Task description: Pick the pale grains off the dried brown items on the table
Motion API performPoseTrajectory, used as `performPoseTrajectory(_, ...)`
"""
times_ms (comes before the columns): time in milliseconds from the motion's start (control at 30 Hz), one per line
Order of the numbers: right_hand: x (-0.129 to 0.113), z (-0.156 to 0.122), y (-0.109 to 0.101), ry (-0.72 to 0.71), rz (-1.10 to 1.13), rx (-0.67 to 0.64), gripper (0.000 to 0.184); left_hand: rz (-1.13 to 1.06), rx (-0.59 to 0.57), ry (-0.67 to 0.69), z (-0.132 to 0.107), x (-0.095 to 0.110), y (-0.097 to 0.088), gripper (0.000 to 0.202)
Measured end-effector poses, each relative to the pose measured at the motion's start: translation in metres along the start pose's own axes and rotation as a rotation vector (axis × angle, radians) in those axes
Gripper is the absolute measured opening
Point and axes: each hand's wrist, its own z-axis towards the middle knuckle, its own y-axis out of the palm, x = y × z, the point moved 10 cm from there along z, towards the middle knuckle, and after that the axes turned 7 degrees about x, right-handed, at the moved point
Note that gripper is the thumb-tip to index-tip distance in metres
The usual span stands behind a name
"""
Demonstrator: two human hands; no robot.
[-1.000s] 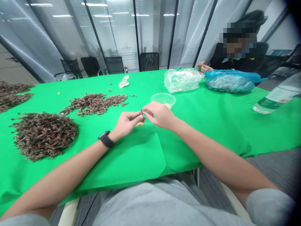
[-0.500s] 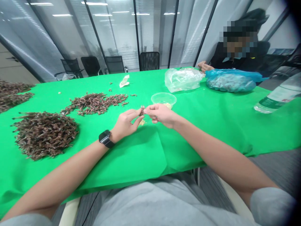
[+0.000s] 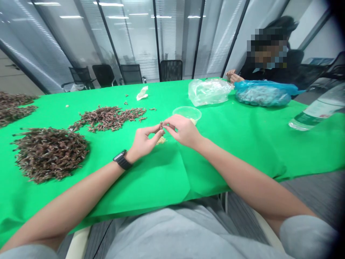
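Between the thumb and forefinger of my left hand (image 3: 145, 141) is a small brown dried plant piece (image 3: 161, 125). My right hand (image 3: 183, 130) meets it from the other side, fingertips pinched at the same piece. Just below the fingers lies a little heap of pale yellow bits (image 3: 161, 140) on the green cloth (image 3: 161, 176). A clear plastic bowl (image 3: 187, 112), holding some pale bits, stands behind my right hand and is partly covered by it.
A large pile of brown dried pieces (image 3: 51, 154) lies at left, a looser pile (image 3: 107, 118) behind it. Farther back are crumpled paper (image 3: 142, 93), a clear plastic bag (image 3: 208, 92), a filled blue bag (image 3: 265, 93) and a bottle (image 3: 315, 111). Another person's hands (image 3: 234, 76) are at the far right.
My right hand's fingers have shifted and straightened, pointing more down and left at the brown piece. My left hand stays nearly in place, still pinching it.
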Motion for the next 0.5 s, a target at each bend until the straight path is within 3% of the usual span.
performPoseTrajectory(233,-0.004,-0.001,0.003,0.023,-0.054,-0.072,0.019,0.142,0.01,0.185,-0.001,0.016,-0.002,0.029)
performPoseTrajectory(400,-0.007,-0.002,0.007,0.03,-0.074,-0.108,0.023,0.185,-0.012,0.223,-0.002,0.019,0.0,0.028)
performPoseTrajectory(500,0.003,-0.002,0.007,0.183,0.069,-0.074,0.018,0.226,-0.027,0.302,-0.004,0.023,0.002,0.028)
